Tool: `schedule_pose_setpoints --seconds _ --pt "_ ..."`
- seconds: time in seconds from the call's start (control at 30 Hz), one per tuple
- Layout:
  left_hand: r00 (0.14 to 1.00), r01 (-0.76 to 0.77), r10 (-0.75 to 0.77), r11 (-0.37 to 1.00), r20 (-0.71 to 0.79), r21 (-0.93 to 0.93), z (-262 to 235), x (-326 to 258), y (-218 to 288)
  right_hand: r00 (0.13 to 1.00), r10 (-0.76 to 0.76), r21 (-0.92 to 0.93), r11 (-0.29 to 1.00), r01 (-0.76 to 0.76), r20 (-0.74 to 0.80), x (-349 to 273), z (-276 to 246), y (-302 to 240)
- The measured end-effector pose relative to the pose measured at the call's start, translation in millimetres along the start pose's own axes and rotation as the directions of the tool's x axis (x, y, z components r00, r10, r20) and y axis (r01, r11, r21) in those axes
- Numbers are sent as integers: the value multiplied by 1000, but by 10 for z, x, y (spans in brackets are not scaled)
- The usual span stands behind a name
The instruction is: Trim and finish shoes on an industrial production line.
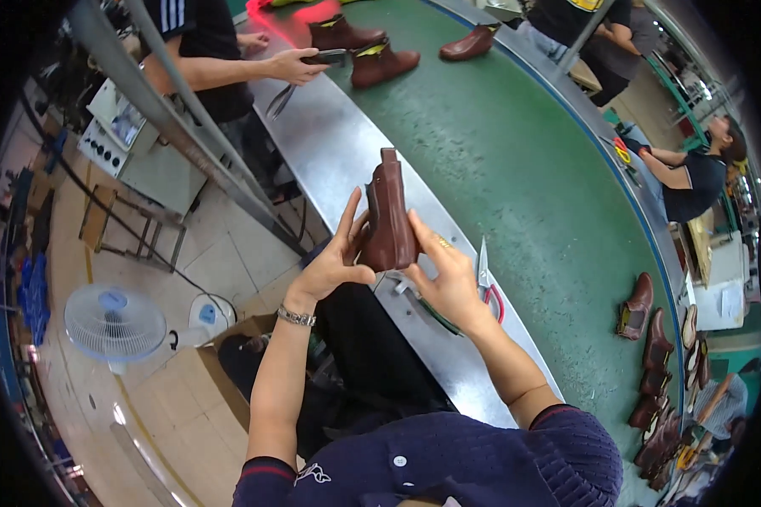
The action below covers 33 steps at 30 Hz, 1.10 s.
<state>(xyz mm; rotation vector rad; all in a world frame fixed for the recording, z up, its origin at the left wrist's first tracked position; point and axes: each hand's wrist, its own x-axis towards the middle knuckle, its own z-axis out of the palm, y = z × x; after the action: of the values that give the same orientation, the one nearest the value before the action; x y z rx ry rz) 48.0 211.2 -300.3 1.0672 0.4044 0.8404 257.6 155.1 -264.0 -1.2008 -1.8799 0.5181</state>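
Over the metal ledge, I hold up a brown leather ankle boot [389,220] between both hands, with its narrow pull tab pointing away from me. My left hand [334,262] grips its left side, the thumb low by the near end and the index finger raised apart from the leather. From the other side my right hand [445,279] presses its fingers and thumb against the boot. Scissors [483,266] with red handles lie beside my right hand. Below that hand is a partly hidden tool with a dark green handle [435,314].
A green conveyor belt [516,203] runs beyond the metal ledge [313,156]. Brown boots [385,63] stand at its far end, and several more shoes [655,346] are on the right. A co-worker's hand [296,66] holds a dark tool. At left are metal posts [203,165] and a fan [115,323].
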Motion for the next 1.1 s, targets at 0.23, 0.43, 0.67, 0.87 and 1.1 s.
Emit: schedule_pose_setpoints --seconds 0.23,0.43,0.67,0.87,1.1 --pt "991 -70 107 924 -79 375 54 -79 -364 1000 -10 7 1000 11 -28 -78 151 -40" --pt "939 -208 300 884 -166 420 196 -361 -312 994 -112 15 994 112 7 -119 164 -272" --pt "817 -38 213 947 -537 318 344 -1464 -41 977 39 69 996 -55 210 -374 294 -216" --pt "344 -92 116 992 -932 90 450 -2867 19 901 334 -548 825 -137 277 -1198 367 560" --pt "311 -158 -94 976 -946 -149 492 -3614 3 841 433 -519 824 -225 323 -1150 427 720"
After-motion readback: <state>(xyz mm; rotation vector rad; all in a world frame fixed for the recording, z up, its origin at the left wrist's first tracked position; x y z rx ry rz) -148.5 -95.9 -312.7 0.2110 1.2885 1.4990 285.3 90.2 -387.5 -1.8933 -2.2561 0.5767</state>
